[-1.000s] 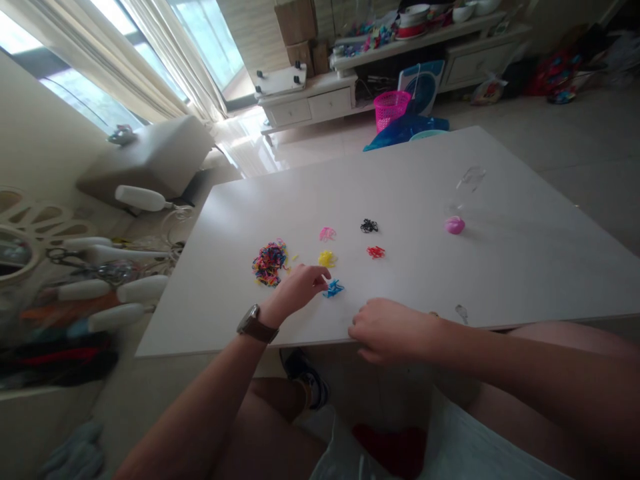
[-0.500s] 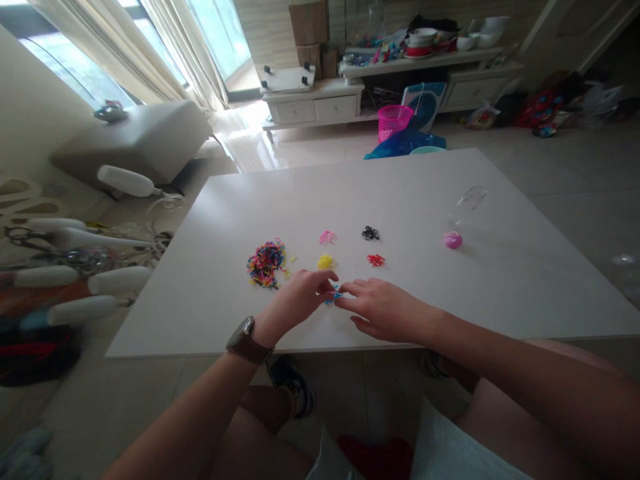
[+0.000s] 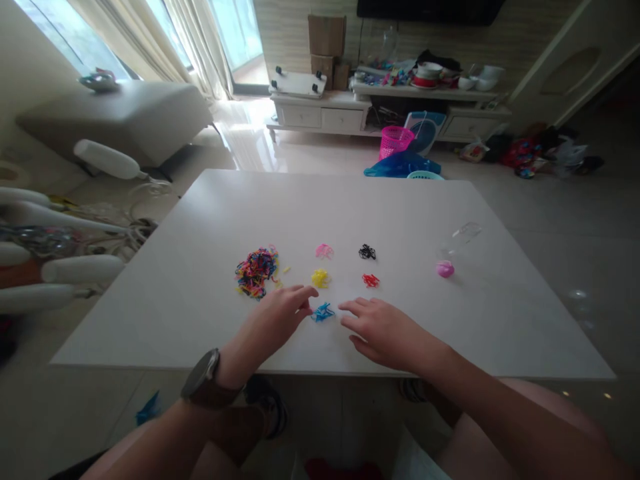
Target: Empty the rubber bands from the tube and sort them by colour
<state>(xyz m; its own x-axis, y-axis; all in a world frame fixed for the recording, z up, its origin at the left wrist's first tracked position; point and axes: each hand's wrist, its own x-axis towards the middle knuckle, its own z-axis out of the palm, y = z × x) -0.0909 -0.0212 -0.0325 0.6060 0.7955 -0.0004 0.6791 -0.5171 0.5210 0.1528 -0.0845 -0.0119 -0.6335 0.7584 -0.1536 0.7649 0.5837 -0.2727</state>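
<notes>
A small pile of blue rubber bands [image 3: 323, 313] lies on the white table between my two hands. My left hand [image 3: 276, 317], with a watch [image 3: 201, 375] on its wrist, is at the pile's left edge, fingers curved and apart with nothing visible in them. To the right of the pile, my right hand [image 3: 377, 327] hovers open, its fingers spread. Beyond them are separate little heaps: yellow bands [image 3: 321, 279], pink bands [image 3: 325, 251], red bands [image 3: 371, 281] and black bands [image 3: 367, 251]. A larger mixed-colour heap of bands [image 3: 257, 272] sits beyond my left hand.
On the right of the table [image 3: 280, 207] are a pink lump [image 3: 445, 269] and a clear plastic container [image 3: 467, 232]. A lamp with white shades [image 3: 107, 159] stands off the left edge. A pink basket [image 3: 396, 141] is on the floor beyond the far edge.
My hands have drawn apart, left hand leftward, uncovering the blue bands that both were touching. The camera view has tilted up slightly.
</notes>
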